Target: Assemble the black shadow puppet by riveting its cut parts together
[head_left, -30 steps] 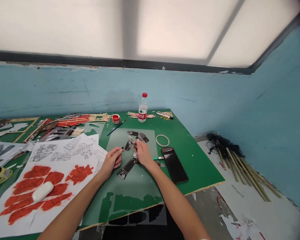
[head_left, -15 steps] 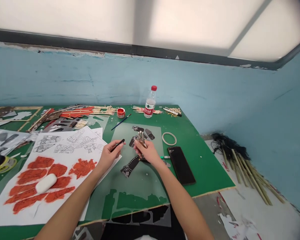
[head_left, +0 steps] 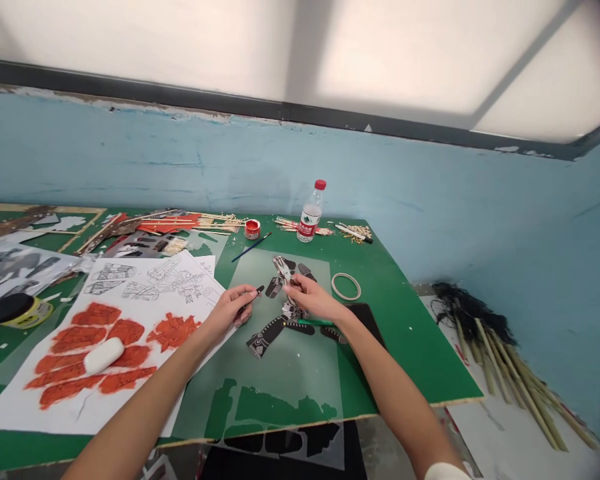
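Centre frame: the left hand (head_left: 229, 312) pinches a small black strip (head_left: 255, 293), long axis aimed right at the patterned cut-out (head_left: 281, 267) pinched by the right hand (head_left: 313, 298). The two pieces sit near, not touching, above the counter (head_left: 410, 333).

The table (head_left: 420, 360) holds two hands, a left hand (head_left: 229, 313) and a right hand (head_left: 314, 298), one black stick (head_left: 255, 293), one puppet (head_left: 266, 337), one bottle (head_left: 313, 213), one red pot (head_left: 253, 229), one brush (head_left: 251, 247), one tape ring (head_left: 346, 286), one phone (head_left: 373, 323), one green pen (head_left: 314, 323) and one white bar (head_left: 103, 355).
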The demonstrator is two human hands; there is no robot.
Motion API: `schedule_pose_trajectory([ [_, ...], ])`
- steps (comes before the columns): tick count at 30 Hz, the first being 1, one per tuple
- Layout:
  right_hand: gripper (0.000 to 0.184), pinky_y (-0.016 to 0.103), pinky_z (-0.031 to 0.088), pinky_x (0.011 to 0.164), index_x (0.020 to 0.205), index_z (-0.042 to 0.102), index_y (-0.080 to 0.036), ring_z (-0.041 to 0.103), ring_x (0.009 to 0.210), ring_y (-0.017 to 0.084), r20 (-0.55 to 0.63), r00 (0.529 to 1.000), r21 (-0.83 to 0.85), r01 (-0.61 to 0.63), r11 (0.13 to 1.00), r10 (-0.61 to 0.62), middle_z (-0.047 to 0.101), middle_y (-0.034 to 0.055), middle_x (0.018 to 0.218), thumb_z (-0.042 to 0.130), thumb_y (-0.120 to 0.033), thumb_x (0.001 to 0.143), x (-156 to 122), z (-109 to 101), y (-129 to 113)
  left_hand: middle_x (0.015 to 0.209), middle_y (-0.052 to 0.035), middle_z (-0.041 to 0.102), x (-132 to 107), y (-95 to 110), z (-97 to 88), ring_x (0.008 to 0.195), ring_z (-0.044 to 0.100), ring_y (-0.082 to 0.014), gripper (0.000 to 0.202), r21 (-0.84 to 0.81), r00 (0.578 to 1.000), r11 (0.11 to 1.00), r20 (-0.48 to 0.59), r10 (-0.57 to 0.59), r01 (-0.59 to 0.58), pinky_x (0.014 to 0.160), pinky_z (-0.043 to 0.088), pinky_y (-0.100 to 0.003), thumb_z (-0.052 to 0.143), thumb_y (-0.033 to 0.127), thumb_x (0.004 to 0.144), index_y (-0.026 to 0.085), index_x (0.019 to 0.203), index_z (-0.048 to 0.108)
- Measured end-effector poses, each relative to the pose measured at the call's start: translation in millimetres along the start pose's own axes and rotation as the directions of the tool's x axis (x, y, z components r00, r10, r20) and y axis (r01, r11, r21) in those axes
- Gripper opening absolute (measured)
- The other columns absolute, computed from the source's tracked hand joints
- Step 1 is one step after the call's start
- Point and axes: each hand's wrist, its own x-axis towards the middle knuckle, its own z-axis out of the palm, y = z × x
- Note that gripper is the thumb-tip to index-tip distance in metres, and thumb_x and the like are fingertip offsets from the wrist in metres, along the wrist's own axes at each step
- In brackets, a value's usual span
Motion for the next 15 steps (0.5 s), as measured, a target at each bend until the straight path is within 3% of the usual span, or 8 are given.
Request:
schedule_pose_trajectory([
  [3,0.040,0.023,0.024,0.047,0.092,0.061,-0.021,0.026,0.051,0.008,0.103,0.992,0.104,-0.080,0.991,0.069,0.029,-0.0099,0.061,0.074,-0.058,0.084,-1.2,-0.1,4.3,0.042,0.0099,0.044,2.2,-2.9,2.6,0.036,0.027,-0.0061,0.032,-0.011,1.000,1.000,-0.022,0.004,-0.004,0.041,0.018,-0.021,0.076,0.046,0.084,0.019,0.092,0.062],
  [5,0.038,0.024,0.024,0.047,0.091,0.063,-0.021,0.024,0.049,0.008,0.033,0.996,0.190,-0.089,0.978,0.084,0.028,-0.0098,0.060,0.075,-0.057,0.084,-3.2,-2.8,6.9,0.042,0.0095,0.045,2.3,-5.0,3.9,0.036,0.027,-0.0060,0.032,-0.019,0.999,0.999,-0.041,0.025,-0.025,0.041,0.018,-0.020,0.076,0.046,0.085,0.019,0.094,0.063],
  [7,0.036,0.025,0.033,0.050,0.087,0.064,-0.022,0.034,0.051,0.009,-0.087,0.995,0.233,-0.022,0.972,0.043,0.038,-0.0072,0.062,0.075,-0.056,0.084,-5.8,-7.0,8.5,0.043,0.0092,0.046,1.0,-6.8,5.0,0.037,0.028,-0.0063,0.032,-0.008,0.998,0.999,-0.051,0.035,-0.036,0.041,0.020,-0.020,0.075,0.046,0.086,0.019,0.096,0.063],
  [10,0.034,0.031,0.051,0.070,0.086,0.065,-0.022,0.058,0.073,0.015,-0.231,0.970,0.202,0.127,0.971,-0.079,0.062,0.0016,0.083,0.075,-0.055,0.085,-9.8,-12.8,8.0,0.044,0.0088,0.047,-3.3,-8.3,6.4,0.036,0.030,-0.0069,0.034,0.072,0.999,0.997,-0.032,0.015,-0.013,0.039,0.020,-0.020,0.074,0.050,0.087,0.019,0.098,0.063],
  [12,0.035,0.035,0.055,0.075,0.088,0.064,-0.022,0.065,0.080,0.018,-0.189,0.977,0.247,0.143,0.958,-0.097,0.068,0.0045,0.090,0.074,-0.055,0.086,-11.9,-14.6,6.9,0.043,0.0095,0.045,-6.5,-8.6,7.3,0.035,0.028,-0.0065,0.038,0.140,1.000,0.990,-0.010,-0.005,0.007,0.038,0.018,-0.020,0.074,0.052,0.087,0.018,0.100,0.065],
  [15,0.036,0.031,0.054,0.062,0.090,0.060,-0.022,0.061,0.064,0.015,-0.066,0.996,0.320,0.081,0.944,-0.063,0.065,0.0001,0.075,0.075,-0.055,0.086,-14.1,-13.9,6.2,0.042,0.0111,0.038,-9.1,-8.7,7.9,0.037,0.024,-0.0056,0.043,0.185,1.000,0.983,-0.002,-0.015,0.015,0.039,0.016,-0.019,0.078,0.054,0.083,0.016,0.100,0.068],
])
